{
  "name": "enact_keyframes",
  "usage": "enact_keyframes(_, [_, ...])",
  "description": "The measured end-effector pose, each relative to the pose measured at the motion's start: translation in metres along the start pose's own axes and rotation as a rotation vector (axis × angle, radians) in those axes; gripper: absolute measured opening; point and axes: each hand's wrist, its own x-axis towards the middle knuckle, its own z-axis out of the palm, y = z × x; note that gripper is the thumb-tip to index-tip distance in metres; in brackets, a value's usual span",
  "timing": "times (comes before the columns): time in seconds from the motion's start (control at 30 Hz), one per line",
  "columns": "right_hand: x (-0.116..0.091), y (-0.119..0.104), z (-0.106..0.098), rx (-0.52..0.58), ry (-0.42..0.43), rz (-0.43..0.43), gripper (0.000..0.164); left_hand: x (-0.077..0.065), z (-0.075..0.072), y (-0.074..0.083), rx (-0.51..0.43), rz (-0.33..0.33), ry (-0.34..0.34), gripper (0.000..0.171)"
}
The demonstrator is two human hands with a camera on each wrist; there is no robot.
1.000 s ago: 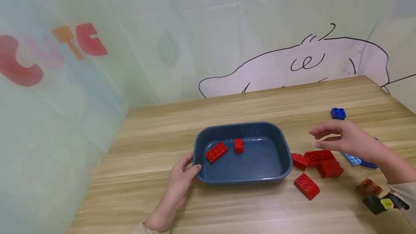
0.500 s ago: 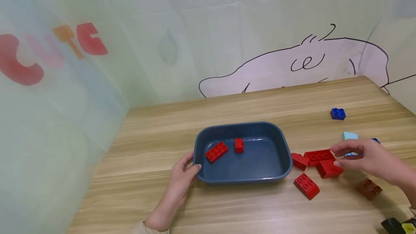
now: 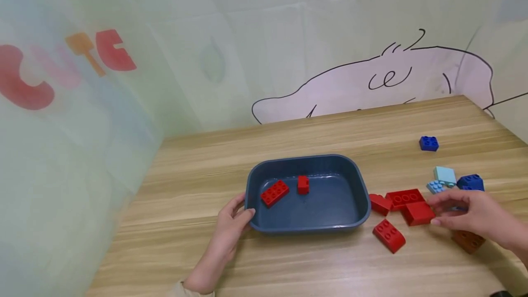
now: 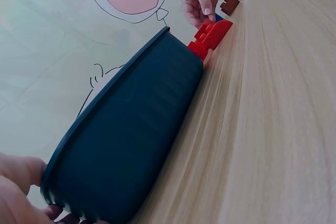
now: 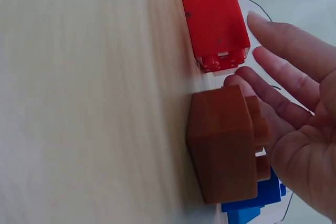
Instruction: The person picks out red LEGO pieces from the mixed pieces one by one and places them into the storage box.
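My left hand [image 3: 232, 226] grips the left end of a dark blue tray [image 3: 313, 230], thumb over the rim and fingers outside below it; the left wrist view shows the fingertips curled at the tray wall [image 4: 126, 124]. Inside lie a red eight-stud brick [image 3: 275, 193] and a small red brick [image 3: 303, 185]. My right hand [image 3: 474, 212] is at the right end of a red block [image 3: 420, 213], thumb and fingers spread apart. In the right wrist view the fingertips are right by that red block [image 5: 218, 24], above a brown brick [image 5: 223, 145].
Beside the tray lie a red wedge-like piece [image 3: 380, 204], a long red brick [image 3: 405, 199] and a red curved brick [image 3: 389, 236]. Light blue bricks [image 3: 444, 175], a dark blue brick [image 3: 471, 182] and the brown brick [image 3: 469, 241] surround my right hand. A blue brick [image 3: 429, 143] stands farther back.
My right hand has come down and to the right, from over the light blue bricks to the red block's right end. The left hand and tray have stayed put.
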Motion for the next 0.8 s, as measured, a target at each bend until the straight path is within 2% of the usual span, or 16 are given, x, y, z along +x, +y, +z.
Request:
enact_keyframes(0.2, [0.0014,0.0005,0.0005,-0.024,-0.022,-0.040,0.050,-0.0008,0.0001,-0.0002,-0.003,0.005,-0.003,0.051])
enact_keyframes(0.37, [0.0028,0.0000,0.0013,-0.001,-0.032,-0.075,0.047,-0.0009,-0.0001,-0.0008,-0.003,0.007,-0.004,0.051])
enact_keyframes(0.8, [0.0087,-0.0006,0.0026,0.023,-0.073,-0.061,0.052,-0.0010,-0.0013,-0.0013,-0.038,0.021,-0.039,0.051])
